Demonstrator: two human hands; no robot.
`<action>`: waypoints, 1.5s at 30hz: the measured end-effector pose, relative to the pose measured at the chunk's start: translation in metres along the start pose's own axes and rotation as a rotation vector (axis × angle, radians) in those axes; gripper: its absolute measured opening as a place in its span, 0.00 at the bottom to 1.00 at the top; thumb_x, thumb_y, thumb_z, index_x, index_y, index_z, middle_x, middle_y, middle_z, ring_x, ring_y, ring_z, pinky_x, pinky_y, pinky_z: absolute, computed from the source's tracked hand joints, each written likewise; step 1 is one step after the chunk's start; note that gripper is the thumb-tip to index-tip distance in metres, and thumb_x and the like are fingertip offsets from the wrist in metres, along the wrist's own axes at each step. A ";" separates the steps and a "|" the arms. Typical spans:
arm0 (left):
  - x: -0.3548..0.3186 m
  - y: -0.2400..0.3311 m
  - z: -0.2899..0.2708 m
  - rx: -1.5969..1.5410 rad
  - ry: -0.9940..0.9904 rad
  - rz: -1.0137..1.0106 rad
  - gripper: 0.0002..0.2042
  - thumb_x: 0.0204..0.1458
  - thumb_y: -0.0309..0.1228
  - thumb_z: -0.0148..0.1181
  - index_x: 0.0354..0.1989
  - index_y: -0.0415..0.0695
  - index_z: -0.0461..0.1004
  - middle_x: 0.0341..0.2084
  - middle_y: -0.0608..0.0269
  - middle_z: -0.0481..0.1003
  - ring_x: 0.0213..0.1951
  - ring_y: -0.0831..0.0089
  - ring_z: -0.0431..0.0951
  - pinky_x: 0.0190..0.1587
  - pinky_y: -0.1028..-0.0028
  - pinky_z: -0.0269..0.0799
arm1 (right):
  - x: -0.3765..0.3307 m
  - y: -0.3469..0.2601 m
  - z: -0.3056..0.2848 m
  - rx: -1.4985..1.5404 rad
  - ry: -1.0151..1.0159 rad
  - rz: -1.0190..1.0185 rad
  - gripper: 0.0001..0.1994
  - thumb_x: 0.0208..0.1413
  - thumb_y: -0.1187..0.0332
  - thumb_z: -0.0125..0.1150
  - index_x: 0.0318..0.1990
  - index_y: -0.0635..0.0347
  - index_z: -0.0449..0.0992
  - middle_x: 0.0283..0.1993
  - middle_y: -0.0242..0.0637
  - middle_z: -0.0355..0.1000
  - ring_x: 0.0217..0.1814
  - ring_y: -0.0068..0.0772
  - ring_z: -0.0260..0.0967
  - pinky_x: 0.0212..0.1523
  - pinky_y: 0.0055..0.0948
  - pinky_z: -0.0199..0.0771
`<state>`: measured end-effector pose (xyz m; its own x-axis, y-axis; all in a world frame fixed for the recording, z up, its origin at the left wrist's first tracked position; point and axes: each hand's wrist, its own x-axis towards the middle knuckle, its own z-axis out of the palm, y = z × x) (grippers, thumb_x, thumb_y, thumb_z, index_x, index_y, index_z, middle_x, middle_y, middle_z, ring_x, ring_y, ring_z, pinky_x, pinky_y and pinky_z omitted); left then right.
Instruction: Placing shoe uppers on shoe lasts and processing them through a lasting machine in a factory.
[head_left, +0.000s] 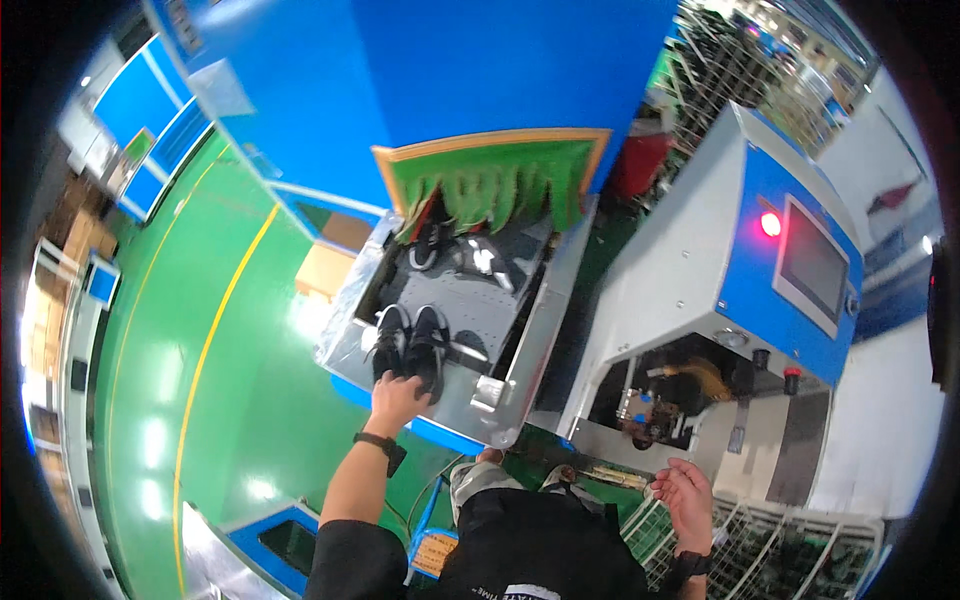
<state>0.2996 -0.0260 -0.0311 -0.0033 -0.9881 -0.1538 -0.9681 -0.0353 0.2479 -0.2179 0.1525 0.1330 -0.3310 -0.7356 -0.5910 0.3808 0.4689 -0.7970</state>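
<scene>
My left hand (400,398) is closed at the heels of a pair of black sneakers (408,340) with light sole edges, its fingers around their backs. The pair lies on the grey conveyor belt (475,308), toes pointing at the machine. Farther up the belt are another black shoe (427,245) and a grey-and-white shoe (487,262), close to the green strip curtain (495,185). Off to the right, my right hand (683,495) hangs over a wire rack (760,545), fingers loosely bent, with nothing visible in it.
A tall blue machine (480,70) rises behind the curtain. To the right stands a white-and-blue machine (730,270) with a screen and a lit red lamp. A metal side rail (545,340) edges the belt. Below left is a blue stool (432,550); a cardboard box (322,270) sits beyond.
</scene>
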 end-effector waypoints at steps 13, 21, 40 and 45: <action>-0.343 -0.044 -0.031 -0.214 0.179 -0.385 0.16 0.41 0.45 0.72 0.30 0.47 0.79 0.26 0.55 0.77 0.34 0.54 0.79 0.39 0.57 0.77 | 0.051 0.015 0.076 -0.596 -0.392 0.029 0.15 0.63 0.72 0.55 0.54 0.69 0.71 0.36 0.40 0.75 0.30 0.28 0.74 0.29 0.25 0.76; -0.682 -0.106 -0.096 0.170 0.479 -1.215 0.17 0.39 0.38 0.68 0.38 0.44 0.81 0.33 0.51 0.80 0.39 0.51 0.80 0.43 0.56 0.76 | 0.039 0.021 0.114 -0.956 -0.760 0.026 0.18 0.63 0.68 0.58 0.57 0.69 0.73 0.42 0.41 0.77 0.39 0.30 0.76 0.40 0.28 0.75; 0.035 0.070 0.064 -0.478 -0.103 0.103 0.23 0.55 0.38 0.62 0.57 0.42 0.72 0.51 0.48 0.77 0.55 0.49 0.76 0.58 0.59 0.72 | 0.078 -0.029 0.103 -0.506 -0.334 -0.009 0.17 0.65 0.69 0.58 0.57 0.69 0.73 0.44 0.39 0.79 0.43 0.26 0.77 0.42 0.24 0.77; 0.241 0.113 0.081 -0.968 -0.009 -0.326 0.51 0.44 0.54 0.72 0.67 0.28 0.55 0.60 0.35 0.68 0.62 0.48 0.70 0.62 0.59 0.67 | 0.051 -0.015 0.084 -0.296 -0.017 0.073 0.16 0.66 0.70 0.56 0.57 0.70 0.72 0.46 0.42 0.78 0.44 0.31 0.78 0.46 0.29 0.79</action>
<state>0.1688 -0.2563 -0.1177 0.2184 -0.9079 -0.3577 -0.3048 -0.4117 0.8588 -0.1681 0.0672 0.1258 -0.2966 -0.7015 -0.6480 0.1339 0.6412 -0.7556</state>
